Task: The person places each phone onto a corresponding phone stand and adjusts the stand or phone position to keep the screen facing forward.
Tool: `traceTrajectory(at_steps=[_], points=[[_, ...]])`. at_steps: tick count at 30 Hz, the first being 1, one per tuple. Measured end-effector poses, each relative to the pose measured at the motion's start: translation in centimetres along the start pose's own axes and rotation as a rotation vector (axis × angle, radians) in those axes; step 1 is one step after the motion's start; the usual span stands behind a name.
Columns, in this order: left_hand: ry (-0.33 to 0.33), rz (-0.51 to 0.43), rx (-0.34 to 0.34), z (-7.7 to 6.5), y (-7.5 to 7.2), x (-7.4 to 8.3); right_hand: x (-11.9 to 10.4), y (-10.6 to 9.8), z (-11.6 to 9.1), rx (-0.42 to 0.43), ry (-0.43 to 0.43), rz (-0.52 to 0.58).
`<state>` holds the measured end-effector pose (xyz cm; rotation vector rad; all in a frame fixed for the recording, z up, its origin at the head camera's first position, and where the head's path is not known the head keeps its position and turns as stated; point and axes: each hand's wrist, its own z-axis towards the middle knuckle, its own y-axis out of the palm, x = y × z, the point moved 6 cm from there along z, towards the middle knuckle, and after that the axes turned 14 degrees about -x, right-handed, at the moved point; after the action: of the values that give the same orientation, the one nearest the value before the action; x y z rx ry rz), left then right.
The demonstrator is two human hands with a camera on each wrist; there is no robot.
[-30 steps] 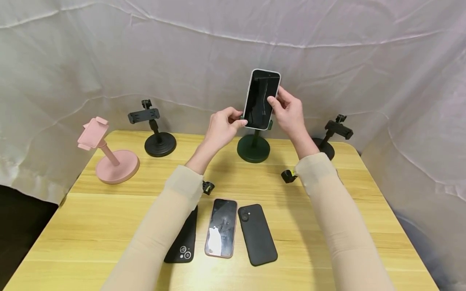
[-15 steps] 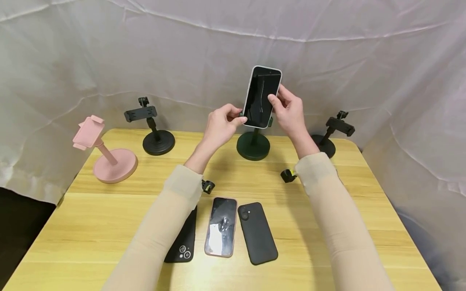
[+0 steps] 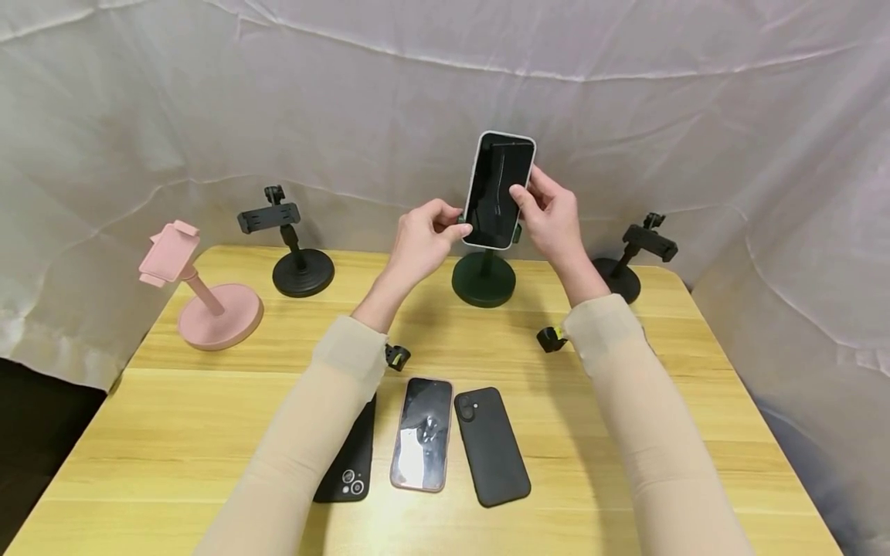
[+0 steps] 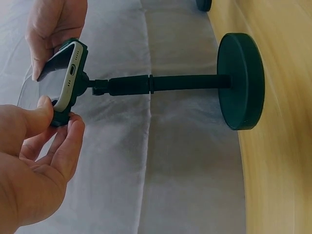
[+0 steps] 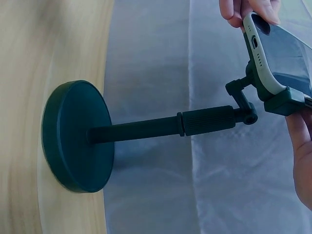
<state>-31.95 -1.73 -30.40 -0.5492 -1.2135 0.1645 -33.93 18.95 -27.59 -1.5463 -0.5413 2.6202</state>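
Note:
A smartphone [image 3: 495,174] in a white case leans upright in the clamp of a dark green phone stand [image 3: 484,282] at the back of the table. My left hand [image 3: 424,238] is at the phone's lower left corner, thumb over its front and fingers curled behind the green clamp end [image 4: 61,118]. Higher on the opposite side, my right hand [image 3: 556,218] grips the long edge, with the thumb on the screen. In the right wrist view, the other green clamp end [image 5: 285,101] wraps the phone's side. The stand's hinged neck [image 5: 240,97] shows behind the phone.
A pink phone stand [image 3: 221,316] and a black stand [image 3: 303,272] stand to the left. Another black stand [image 3: 619,279] is at the right, partly behind my forearm. Near the front lie a pink-edged phone [image 3: 422,434], a black phone [image 3: 492,448] and another black phone [image 3: 351,463].
The phone and right hand rise slightly in view, then come down a little over the last half second. My left hand stays at the lower left corner.

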Motion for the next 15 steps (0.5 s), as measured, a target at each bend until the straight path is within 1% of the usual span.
traceTrajectory(at_steps=[9,15], points=[[0.006,-0.010,0.007,-0.10,-0.10,0.12,0.07,0.16,-0.16,0.008,0.000,-0.003],[0.002,-0.006,0.004,-0.17,0.00,0.11,0.09,0.29,-0.53,0.020,-0.014,-0.023]])
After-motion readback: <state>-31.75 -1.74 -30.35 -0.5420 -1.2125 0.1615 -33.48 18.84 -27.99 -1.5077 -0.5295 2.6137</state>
